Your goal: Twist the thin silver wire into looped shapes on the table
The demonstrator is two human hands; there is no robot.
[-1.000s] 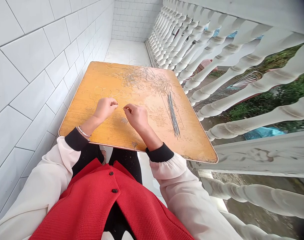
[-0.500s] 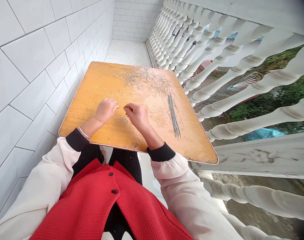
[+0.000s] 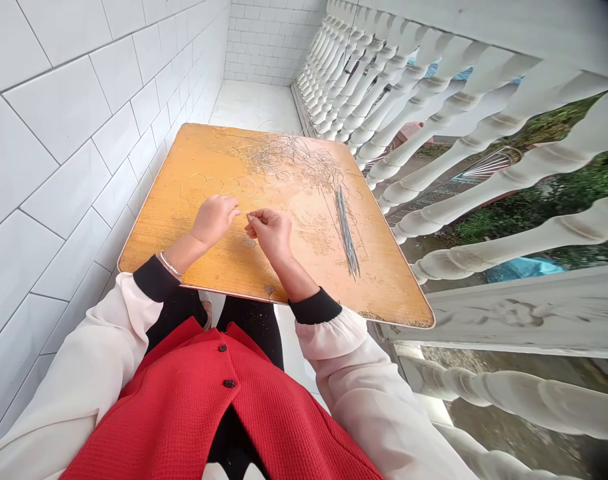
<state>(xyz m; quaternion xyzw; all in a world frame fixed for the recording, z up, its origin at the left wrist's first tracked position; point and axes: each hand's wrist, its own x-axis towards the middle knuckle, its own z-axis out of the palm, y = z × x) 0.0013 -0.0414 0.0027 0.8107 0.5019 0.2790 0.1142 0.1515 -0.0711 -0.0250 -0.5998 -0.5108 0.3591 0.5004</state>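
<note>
My left hand (image 3: 215, 220) and my right hand (image 3: 273, 233) hover over the near half of a wooden table, fingertips close together. Both are closed in a pinch on a thin piece of wire (image 3: 243, 213), of which only a short pale bit shows between them. Just beyond my left hand lie several loosely curled wires (image 3: 224, 183). To the right of my right hand rests a bundle of straight grey wires (image 3: 347, 230). A tangled heap of bent wires (image 3: 289, 155) spreads over the table's far side.
The yellow-brown tabletop (image 3: 159, 200) has rounded corners and worn patches. A white tiled wall (image 3: 79, 140) runs along the left. On the right stands a white baluster railing (image 3: 464, 143), with plants and ground beyond it. Pale floor (image 3: 259, 100) continues behind the table.
My right hand has shifted slightly left and turned a little, its fingertips moving nearer my left hand. My left hand has barely moved. The wires on the table lie as before.
</note>
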